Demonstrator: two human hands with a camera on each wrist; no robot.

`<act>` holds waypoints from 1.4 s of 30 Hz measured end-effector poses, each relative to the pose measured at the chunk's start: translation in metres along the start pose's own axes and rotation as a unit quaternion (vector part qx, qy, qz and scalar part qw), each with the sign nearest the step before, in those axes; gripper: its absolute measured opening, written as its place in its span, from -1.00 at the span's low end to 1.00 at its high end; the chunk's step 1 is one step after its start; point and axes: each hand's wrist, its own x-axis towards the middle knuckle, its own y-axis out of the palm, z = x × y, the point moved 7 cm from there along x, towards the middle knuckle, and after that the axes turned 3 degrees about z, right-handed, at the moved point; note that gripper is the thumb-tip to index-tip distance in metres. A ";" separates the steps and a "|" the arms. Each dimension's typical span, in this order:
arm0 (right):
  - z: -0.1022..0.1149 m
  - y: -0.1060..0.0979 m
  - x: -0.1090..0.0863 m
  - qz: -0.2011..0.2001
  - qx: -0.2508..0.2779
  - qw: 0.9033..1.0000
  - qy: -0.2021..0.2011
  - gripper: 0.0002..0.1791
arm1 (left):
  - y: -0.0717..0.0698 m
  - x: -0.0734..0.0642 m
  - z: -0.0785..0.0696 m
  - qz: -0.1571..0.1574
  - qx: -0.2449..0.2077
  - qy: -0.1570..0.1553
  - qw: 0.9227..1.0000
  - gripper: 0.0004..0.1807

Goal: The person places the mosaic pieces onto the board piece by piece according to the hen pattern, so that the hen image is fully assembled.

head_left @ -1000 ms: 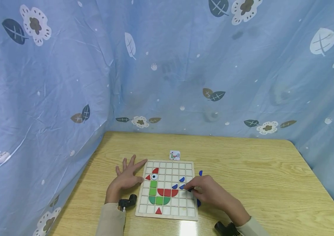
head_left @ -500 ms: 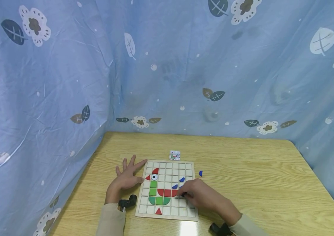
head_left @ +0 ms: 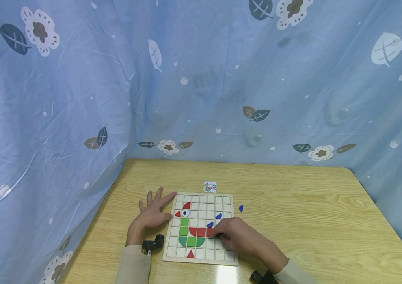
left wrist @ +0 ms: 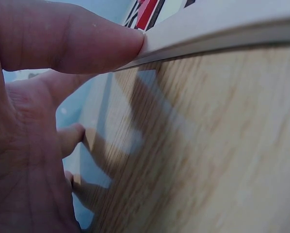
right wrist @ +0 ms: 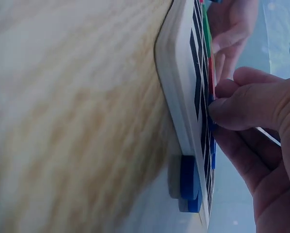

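A light wooden grid board (head_left: 201, 262) lies on the table with a bird-like figure of flat coloured pieces on it. My left hand (head_left: 154, 213) is spread at the board's left side, thumb and index finger touching its edge. Over the lower right of the grid, my right hand (head_left: 236, 232) pinches a small blue piece (right wrist: 211, 116) between thumb and fingers, close to the board. Its fingertips are by the right end of the red row (head_left: 201, 232). Blue half-round pieces (head_left: 218, 216) lie above that hand; the squares beneath the hand are hidden.
A small picture card (head_left: 210, 187) lies behind the board. One blue half-round piece (head_left: 241, 208) is on the table to its right, and another blue piece (right wrist: 187, 177) stands beside the board's edge. A red triangle (head_left: 190, 254) is in the bottom row.
My right hand has moved left and slightly down across the board, to the end of the red row. The left hand stays at the board's edge.
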 end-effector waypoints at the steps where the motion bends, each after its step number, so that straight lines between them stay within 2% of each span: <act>1: 0.001 -0.002 -0.002 -0.007 0.001 1.000 -0.005 -0.61 | 0.000 0.000 0.000 0.000 0.000 0.000 1.000 -0.05; 6: 0.000 -0.016 -0.016 -0.069 0.016 0.997 -0.023 -0.62 | 0.001 0.000 0.000 0.000 -0.005 0.001 1.000 -0.05; 9: -0.006 -0.024 -0.026 -0.098 0.015 0.995 -0.016 -0.66 | 0.001 0.001 0.001 -0.001 -0.003 0.002 1.000 -0.06; 15: -0.020 -0.026 -0.046 -0.106 0.008 0.994 0.017 -0.64 | 0.001 0.001 0.000 0.000 0.001 0.002 1.000 -0.05; 19: -0.025 -0.024 -0.063 -0.144 0.020 0.989 0.015 -0.58 | 0.000 0.000 0.000 0.000 -0.001 0.000 1.000 -0.05; 22: -0.028 -0.025 -0.077 -0.172 0.030 0.984 0.030 -0.55 | 0.000 0.000 -0.001 -0.005 -0.004 0.003 1.000 -0.06; 27: -0.029 -0.029 -0.098 -0.194 0.024 0.979 0.060 -0.54 | 0.000 0.000 -0.002 -0.013 -0.012 0.015 1.000 -0.07; 32: -0.030 -0.033 -0.107 -0.204 0.032 0.974 0.089 -0.53 | 0.000 0.001 0.002 -0.005 -0.006 0.001 1.000 -0.06; 36: -0.031 -0.034 -0.103 -0.204 0.033 0.974 0.094 -0.52 | 0.001 0.002 0.004 -0.003 0.001 -0.002 1.000 -0.06; 42: -0.038 -0.027 -0.093 -0.161 0.060 0.978 0.116 -0.55 | 0.002 0.001 0.001 -0.009 -0.008 0.011 1.000 -0.07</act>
